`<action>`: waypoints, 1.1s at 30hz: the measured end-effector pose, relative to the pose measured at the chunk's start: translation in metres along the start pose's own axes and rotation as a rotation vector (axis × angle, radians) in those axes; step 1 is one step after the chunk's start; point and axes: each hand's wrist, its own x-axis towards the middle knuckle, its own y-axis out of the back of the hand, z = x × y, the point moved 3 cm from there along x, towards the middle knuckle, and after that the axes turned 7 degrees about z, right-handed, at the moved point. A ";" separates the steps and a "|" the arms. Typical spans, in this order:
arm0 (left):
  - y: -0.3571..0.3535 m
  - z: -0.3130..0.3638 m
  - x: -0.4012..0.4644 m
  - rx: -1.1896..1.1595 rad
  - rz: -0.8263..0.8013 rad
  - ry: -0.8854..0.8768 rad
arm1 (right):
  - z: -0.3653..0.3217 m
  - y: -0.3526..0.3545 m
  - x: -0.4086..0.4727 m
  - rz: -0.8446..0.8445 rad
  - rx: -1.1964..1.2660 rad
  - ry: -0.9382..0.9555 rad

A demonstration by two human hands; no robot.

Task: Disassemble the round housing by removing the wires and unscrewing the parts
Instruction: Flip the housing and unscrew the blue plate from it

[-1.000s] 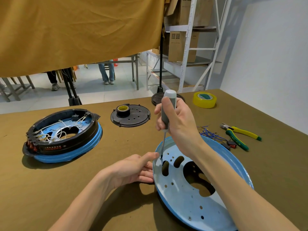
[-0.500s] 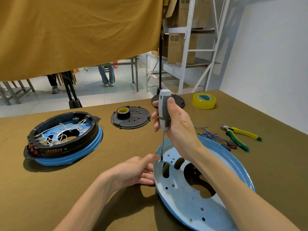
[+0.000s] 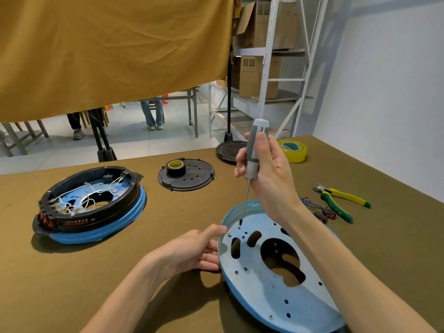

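Table (image 3: 168, 272): brown cloth top, fills the lower half of the frame.
Plate (image 3: 276, 296): pale blue round housing plate, lower right, near edge tilted up off the table; large centre cutout, two oval slots, many small holes.
Second housing (image 3: 91, 205): left of centre; black ring on a blue base, white wires inside, untouched.
Cover (image 3: 186, 175): black disc, upper centre, tape roll on it.
Right hand (image 3: 266, 171): clenched round the screwdriver handle.
Left hand (image 3: 192, 251): fingers under the plate's left rim, thumb on top, gripping it.
Pliers (image 3: 341, 200): yellow-green, right edge.
Screwdriver (image 3: 249, 169): near upright, tip just above a small hole near the plate's upper-left rim.
Nut (image 3: 229, 234): loose-looking, beside the thumb.
Step advice: seat the tip squarely before turning; steady the plate; mind the nut.
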 end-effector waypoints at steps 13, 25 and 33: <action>0.059 -0.002 -0.009 -0.080 0.204 0.034 | 0.024 0.143 0.004 0.145 -1.084 -0.336; 0.078 -0.003 -0.012 -0.206 0.343 0.050 | 0.056 0.169 -0.014 0.149 -1.612 -0.334; 0.079 -0.006 -0.009 -0.167 0.337 0.052 | 0.076 0.148 -0.006 0.039 -1.598 -0.366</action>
